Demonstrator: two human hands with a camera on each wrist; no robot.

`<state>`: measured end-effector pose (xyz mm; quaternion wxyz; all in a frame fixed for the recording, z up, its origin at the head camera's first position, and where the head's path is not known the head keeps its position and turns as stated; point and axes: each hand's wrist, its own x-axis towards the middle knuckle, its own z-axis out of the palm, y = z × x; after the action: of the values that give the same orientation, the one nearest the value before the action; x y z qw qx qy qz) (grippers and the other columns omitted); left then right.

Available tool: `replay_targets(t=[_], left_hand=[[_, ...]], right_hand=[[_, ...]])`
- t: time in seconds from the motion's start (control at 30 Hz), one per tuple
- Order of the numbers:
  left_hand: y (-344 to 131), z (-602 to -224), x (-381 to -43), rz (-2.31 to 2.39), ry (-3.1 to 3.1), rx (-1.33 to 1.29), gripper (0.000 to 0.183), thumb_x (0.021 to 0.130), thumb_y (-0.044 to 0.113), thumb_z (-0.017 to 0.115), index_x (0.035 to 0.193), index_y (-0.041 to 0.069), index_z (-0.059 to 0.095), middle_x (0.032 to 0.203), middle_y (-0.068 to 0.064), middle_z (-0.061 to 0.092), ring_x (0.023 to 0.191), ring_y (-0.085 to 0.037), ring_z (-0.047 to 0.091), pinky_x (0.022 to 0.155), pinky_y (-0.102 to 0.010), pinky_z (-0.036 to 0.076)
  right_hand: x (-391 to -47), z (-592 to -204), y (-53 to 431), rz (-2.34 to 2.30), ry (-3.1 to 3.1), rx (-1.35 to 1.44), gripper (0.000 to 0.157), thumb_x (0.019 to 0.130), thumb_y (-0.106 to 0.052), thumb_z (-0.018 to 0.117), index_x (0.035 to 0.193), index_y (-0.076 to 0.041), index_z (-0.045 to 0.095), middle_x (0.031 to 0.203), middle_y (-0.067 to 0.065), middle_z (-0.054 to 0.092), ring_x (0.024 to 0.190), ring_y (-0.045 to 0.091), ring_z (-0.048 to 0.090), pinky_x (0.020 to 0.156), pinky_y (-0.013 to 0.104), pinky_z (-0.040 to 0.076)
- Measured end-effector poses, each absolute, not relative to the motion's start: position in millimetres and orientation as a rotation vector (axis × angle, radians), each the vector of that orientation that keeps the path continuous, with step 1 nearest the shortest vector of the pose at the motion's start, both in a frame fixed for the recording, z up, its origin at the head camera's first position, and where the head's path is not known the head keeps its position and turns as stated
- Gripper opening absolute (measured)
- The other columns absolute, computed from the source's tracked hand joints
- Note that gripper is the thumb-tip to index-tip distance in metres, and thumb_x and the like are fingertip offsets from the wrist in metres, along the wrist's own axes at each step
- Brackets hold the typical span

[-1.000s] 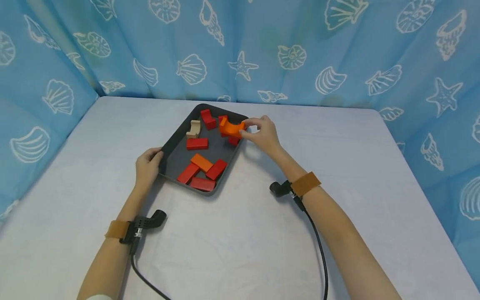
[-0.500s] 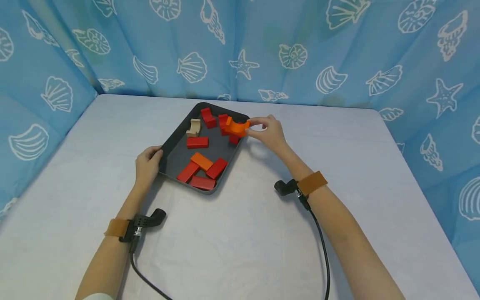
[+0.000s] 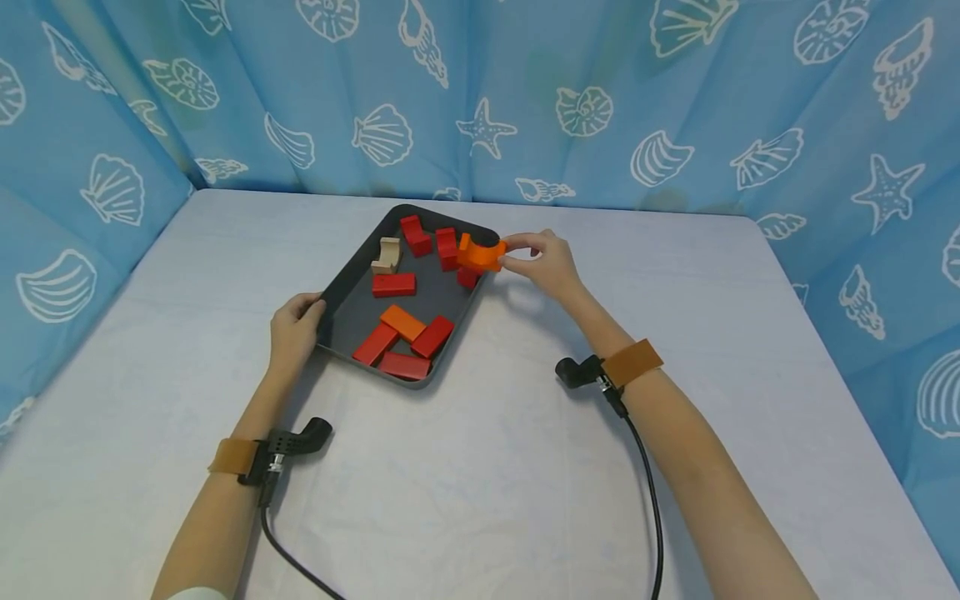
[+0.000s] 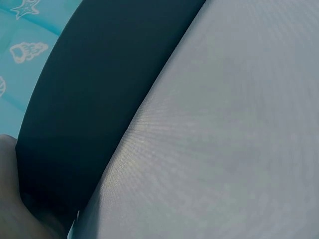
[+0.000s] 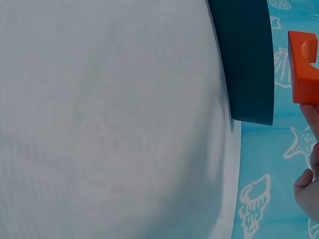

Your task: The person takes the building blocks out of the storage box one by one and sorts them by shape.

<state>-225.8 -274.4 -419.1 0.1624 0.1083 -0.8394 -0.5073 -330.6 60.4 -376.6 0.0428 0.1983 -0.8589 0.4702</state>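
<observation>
Fingers and thumb of your right hand (image 3: 551, 265) pinch one end of an orange arched block (image 3: 482, 257), which you hold over the right side of the grey tray (image 3: 356, 317), partly hiding some red blocks (image 3: 447, 248) from the head view; your left hand (image 3: 295, 329) grips the tray's left corner between thumb and partly hidden fingers, while inside lie a cream block (image 3: 386, 254) and, nearer you, an orange rectangular block (image 3: 402, 322) among three red bricks (image 3: 432, 337)
</observation>
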Motion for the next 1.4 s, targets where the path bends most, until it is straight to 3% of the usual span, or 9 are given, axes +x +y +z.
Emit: replay_targets(t=[0.87,1.4], left_hand=[[-273.6,-419.6,-224.7,-1.442,-2.405,0.341,0.028,0.092,0.013,0.045,0.108,-0.007,0.058,0.102,-0.018,0.059,0.086,-0.018,0.051,0.073,-0.024,0.037],[-272.5,-419.0,-223.4,-1.46,-2.408,0.343,0.029,0.092,0.013,0.045,0.109,-0.007,0.057,0.106,-0.019,0.058,0.093,-0.024,0.052,0.077,-0.027,0.038]], right_hand=[[-335.9,-380.2,83.0,1.398,-2.627,0.649,0.031,0.079,-0.017,0.069,0.106,-0.002,0.066,0.095,0.01,0.065,0.087,0.032,0.043,0.072,0.031,0.032],[-339.1,-385.9,99.1,1.389,-2.647,0.619,0.033,0.079,-0.018,0.069,0.107,-0.002,0.065,0.098,0.012,0.063,0.09,0.032,0.043,0.073,0.033,0.032]])
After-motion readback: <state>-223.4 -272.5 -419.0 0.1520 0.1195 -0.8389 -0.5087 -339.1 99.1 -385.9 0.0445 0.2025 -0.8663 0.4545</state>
